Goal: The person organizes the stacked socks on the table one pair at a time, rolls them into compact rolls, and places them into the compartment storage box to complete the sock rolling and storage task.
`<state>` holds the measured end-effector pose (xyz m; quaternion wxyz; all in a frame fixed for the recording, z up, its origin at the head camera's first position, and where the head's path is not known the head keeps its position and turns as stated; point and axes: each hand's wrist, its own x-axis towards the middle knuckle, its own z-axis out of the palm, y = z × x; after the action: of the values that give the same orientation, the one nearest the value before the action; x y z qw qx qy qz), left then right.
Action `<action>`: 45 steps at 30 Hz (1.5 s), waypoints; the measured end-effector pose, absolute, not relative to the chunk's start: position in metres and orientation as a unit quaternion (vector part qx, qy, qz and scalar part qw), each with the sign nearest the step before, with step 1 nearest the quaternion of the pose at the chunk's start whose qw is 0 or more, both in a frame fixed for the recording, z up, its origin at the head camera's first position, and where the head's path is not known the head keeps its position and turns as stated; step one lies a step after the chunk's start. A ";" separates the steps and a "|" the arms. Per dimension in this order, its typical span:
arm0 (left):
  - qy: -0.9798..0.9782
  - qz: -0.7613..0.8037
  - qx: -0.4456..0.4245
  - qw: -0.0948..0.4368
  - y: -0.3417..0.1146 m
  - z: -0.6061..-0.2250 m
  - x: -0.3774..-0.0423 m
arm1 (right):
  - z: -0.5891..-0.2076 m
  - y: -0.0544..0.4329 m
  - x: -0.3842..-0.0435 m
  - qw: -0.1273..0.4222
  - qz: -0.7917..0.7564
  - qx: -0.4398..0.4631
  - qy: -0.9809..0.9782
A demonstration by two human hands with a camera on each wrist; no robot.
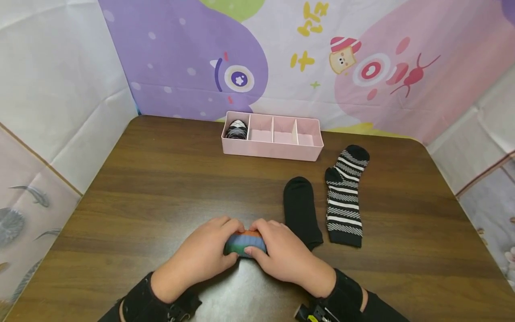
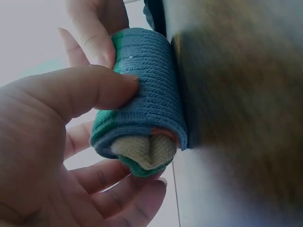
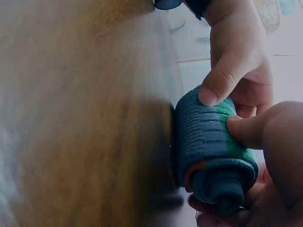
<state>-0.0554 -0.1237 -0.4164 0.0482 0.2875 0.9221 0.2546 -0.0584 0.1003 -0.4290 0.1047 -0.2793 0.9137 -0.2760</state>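
Note:
A rolled-up sock [image 1: 246, 243] in blue, green and orange lies at the front middle of the table, between both hands. My left hand [image 1: 207, 246] grips its left end, thumb on the near side and fingers round the far side. From the right, my right hand [image 1: 283, 252] holds the other end the same way. In the left wrist view the rolled sock [image 2: 147, 80] shows a cream inner layer at its end. The right wrist view shows the opposite end of the roll [image 3: 208, 137], with blue layers wound inside it.
A black sock [image 1: 301, 210] lies flat just beyond my right hand, and a black-and-white striped sock [image 1: 344, 201] lies to its right. At the back stands a pink divided box [image 1: 273, 150] with a rolled patterned sock [image 1: 237, 129] in its leftmost compartment.

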 end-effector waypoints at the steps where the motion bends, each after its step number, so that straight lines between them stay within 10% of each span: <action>1: 0.923 0.254 0.285 0.047 -0.124 -0.416 -0.056 | -0.429 0.100 -0.058 0.095 -0.277 -0.281 0.914; 11: 0.933 0.241 0.262 0.052 -0.124 -0.415 -0.055 | -0.427 0.097 -0.052 -0.040 -0.300 -0.233 0.924; 45: 0.888 0.275 0.342 0.141 -0.114 -0.416 -0.049 | -0.417 0.103 -0.063 0.094 -0.330 -0.109 0.933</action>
<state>-0.0487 -0.1138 -0.4162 0.1407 0.3416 0.8877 0.2747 -0.0632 0.1033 -0.4170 0.0941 -0.1085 0.9332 -0.3295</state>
